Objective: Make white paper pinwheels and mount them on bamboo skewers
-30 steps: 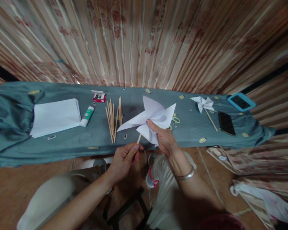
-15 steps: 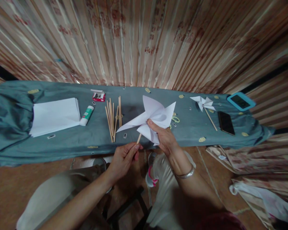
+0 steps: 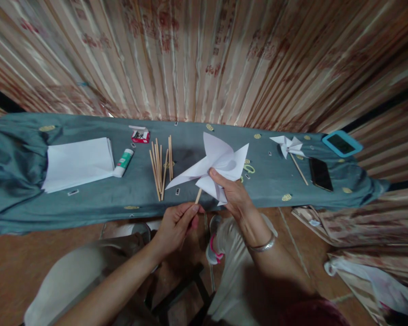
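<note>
A large white paper pinwheel point(image 3: 219, 154) is held up over the table's front edge. My right hand point(image 3: 236, 192) grips it, with the thumb pressed on its middle and the other fingers hidden behind the paper. From beneath the pinwheel comes a thin wooden stick point(image 3: 198, 196), pinched between the thumb and fingers of my left hand point(image 3: 180, 222). The paper hides the stick's top end. To the left, several loose wooden sticks point(image 3: 159, 170) lie on the cloth. Partly hidden behind the pinwheel are scissors with a pale green handle point(image 3: 249, 169).
On the blue-green cloth point(image 3: 98, 203) at left lie white paper sheets point(image 3: 78, 165), a glue stick point(image 3: 123, 163) and an open red box point(image 3: 140, 135) of small metal pieces. At right are a smaller pinwheel point(image 3: 289, 146), a phone point(image 3: 320, 174) and a blue-framed device point(image 3: 342, 142). A curtain point(image 3: 190, 63) hangs behind.
Both hands keep their hold on the pinwheel and stick. The pinwheel's upper blade has tilted very slightly; otherwise little differs.
</note>
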Action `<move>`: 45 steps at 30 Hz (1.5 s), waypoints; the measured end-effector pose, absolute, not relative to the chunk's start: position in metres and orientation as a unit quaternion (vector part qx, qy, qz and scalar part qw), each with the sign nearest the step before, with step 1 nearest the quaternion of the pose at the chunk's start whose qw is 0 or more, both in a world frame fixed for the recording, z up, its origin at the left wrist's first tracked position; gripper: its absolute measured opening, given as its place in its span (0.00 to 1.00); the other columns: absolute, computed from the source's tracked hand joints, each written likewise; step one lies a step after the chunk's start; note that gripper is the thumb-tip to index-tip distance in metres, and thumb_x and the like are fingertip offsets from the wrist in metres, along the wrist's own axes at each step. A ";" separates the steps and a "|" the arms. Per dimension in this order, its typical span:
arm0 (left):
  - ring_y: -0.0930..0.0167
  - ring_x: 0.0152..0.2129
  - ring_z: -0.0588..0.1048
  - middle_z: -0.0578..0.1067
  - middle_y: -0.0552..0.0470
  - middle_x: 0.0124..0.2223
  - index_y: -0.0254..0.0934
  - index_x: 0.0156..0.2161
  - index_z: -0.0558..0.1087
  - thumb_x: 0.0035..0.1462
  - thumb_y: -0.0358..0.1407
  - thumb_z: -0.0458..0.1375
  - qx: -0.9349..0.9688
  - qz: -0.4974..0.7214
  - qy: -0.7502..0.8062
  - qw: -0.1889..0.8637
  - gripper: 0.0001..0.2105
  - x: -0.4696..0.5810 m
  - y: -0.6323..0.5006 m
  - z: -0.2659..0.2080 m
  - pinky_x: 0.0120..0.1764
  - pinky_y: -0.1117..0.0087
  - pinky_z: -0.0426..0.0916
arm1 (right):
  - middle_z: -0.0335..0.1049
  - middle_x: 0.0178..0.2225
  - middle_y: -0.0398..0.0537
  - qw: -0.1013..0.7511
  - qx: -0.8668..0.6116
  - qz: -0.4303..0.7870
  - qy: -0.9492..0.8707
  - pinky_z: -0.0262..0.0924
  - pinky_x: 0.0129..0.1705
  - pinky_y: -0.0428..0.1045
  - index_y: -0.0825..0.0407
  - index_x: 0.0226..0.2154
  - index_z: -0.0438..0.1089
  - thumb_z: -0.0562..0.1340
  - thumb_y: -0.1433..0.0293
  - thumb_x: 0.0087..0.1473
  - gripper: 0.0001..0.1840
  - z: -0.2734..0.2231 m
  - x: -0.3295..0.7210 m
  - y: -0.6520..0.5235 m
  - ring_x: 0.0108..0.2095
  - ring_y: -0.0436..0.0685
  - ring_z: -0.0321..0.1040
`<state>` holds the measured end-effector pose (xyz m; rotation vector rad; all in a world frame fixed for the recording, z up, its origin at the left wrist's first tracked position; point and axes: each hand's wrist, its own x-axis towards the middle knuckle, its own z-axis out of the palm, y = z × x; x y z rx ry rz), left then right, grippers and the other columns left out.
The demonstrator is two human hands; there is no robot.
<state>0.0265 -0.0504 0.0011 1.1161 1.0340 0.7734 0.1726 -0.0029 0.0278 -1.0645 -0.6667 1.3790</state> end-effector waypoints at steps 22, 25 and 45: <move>0.79 0.13 0.58 0.64 0.60 0.17 0.32 0.30 0.73 0.55 0.52 0.56 0.494 0.348 0.437 0.666 0.21 0.027 -0.049 0.000 0.17 0.77 0.52 | 0.79 0.39 0.50 0.590 -0.455 0.600 -0.291 0.70 0.50 0.57 0.53 0.39 0.76 0.73 0.63 0.36 0.24 0.025 0.174 -0.001 0.47 0.64 0.73; 0.80 0.13 0.58 0.63 0.60 0.17 0.32 0.31 0.73 0.54 0.53 0.56 0.486 0.349 0.446 0.665 0.21 0.026 -0.046 0.000 0.17 0.77 0.51 | 0.79 0.38 0.49 0.594 -0.458 0.594 -0.289 0.70 0.49 0.57 0.53 0.38 0.77 0.73 0.63 0.36 0.23 0.027 0.175 0.000 0.43 0.62 0.75; 0.81 0.17 0.55 0.65 0.56 0.27 0.31 0.41 0.78 0.50 0.48 0.61 0.430 0.485 0.438 0.623 0.20 0.007 -0.008 0.002 0.20 0.76 0.47 | 0.78 0.45 0.50 0.660 -0.458 0.455 -0.385 0.62 0.54 0.54 0.49 0.46 0.73 0.72 0.62 0.44 0.25 0.026 0.212 0.008 0.46 0.55 0.72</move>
